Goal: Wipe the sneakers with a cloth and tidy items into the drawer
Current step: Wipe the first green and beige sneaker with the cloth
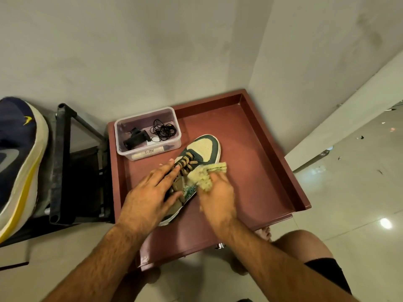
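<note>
A green and cream sneaker [201, 149] with tan laces lies in the open reddish-brown drawer [257, 149], toe pointing away from me. My left hand [150, 192] presses down on its laces and collar, holding it still. My right hand [218, 199] grips a bunched yellow-green cloth [207, 175] against the sneaker's right side. The heel of the sneaker is hidden under my left hand.
A clear plastic box [148, 131] with a black cable, a black gadget and a marker sits in the drawer's far left corner. A navy sneaker with a yellow-striped sole [19, 162] rests on a dark metal rack [63, 162] at left. My knee [305, 249] is at lower right.
</note>
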